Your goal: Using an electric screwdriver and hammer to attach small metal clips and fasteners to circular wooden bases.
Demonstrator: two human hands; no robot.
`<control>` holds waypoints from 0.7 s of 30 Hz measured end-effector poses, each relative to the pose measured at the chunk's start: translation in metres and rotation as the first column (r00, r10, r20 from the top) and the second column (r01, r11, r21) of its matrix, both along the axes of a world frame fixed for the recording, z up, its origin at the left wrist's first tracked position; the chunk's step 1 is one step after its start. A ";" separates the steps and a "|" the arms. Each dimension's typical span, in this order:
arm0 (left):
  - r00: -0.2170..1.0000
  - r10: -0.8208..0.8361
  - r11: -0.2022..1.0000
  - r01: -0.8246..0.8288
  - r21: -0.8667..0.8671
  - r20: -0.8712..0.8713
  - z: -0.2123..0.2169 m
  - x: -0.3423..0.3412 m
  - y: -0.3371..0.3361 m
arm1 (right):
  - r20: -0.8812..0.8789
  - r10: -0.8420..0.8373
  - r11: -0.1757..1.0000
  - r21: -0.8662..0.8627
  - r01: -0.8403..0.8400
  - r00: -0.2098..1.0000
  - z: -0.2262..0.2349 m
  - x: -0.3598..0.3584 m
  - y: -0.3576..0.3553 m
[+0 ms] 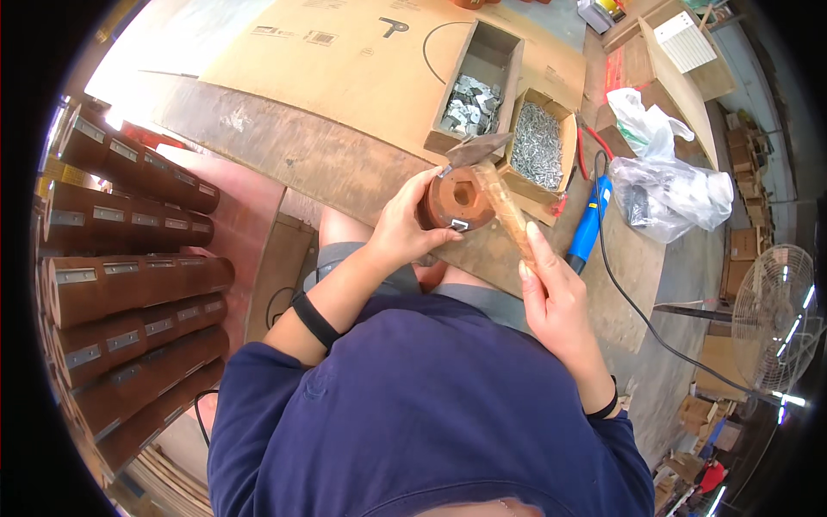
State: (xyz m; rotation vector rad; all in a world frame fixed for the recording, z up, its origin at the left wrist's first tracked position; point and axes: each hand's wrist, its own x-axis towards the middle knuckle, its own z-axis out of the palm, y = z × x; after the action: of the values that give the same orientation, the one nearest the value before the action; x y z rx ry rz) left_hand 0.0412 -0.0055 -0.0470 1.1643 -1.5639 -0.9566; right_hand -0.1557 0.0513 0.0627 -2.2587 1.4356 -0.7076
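Head view, clock-face directions taken from the reddish-brown cylinder with a hexagonal bore (pixel 465 200), which stands end-up before you at the near edge of the worn wooden bench (pixel 284 153). Your left hand (pixel 401 224), at 9 o'clock, is curved partly closed around the cylinder's side, its thumb lying along the near rim. Your right hand (pixel 558 291), at 4 o'clock, is wrapped around the handle of a wooden-handled hammer (pixel 506 208); the dark head lies over the rim at 12 o'clock, and whether it touches cannot be told. One small silvery metal plate (pixel 459 225) sits at the cylinder's 6 o'clock rim; a second small piece (pixel 445 171) shows beside your fingertips at 11 o'clock, its fixing unclear. At 9 o'clock, well apart, lie stacked brown cylinders with metal plates (pixel 138 280), apparently completed; the piece in hand appears only partly done. Plates fill part of a grey wooden tray (pixel 512 69) at 12 o'clock, and loose nails a cardboard box (pixel 527 184) at 2 o'clock, so stock for further fixing seems available.
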 end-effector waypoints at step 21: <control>0.999 -0.028 0.999 0.028 0.017 -0.034 -0.008 0.000 -0.001 | -0.008 0.021 1.000 -0.004 -0.021 1.000 -0.015 -0.003 0.001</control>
State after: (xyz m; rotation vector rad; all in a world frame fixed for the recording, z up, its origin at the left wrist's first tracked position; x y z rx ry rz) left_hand 0.0415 -0.0061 -0.0548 1.1354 -1.5514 -1.0051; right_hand -0.1587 0.0519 0.0480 -2.2783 1.4136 -0.6961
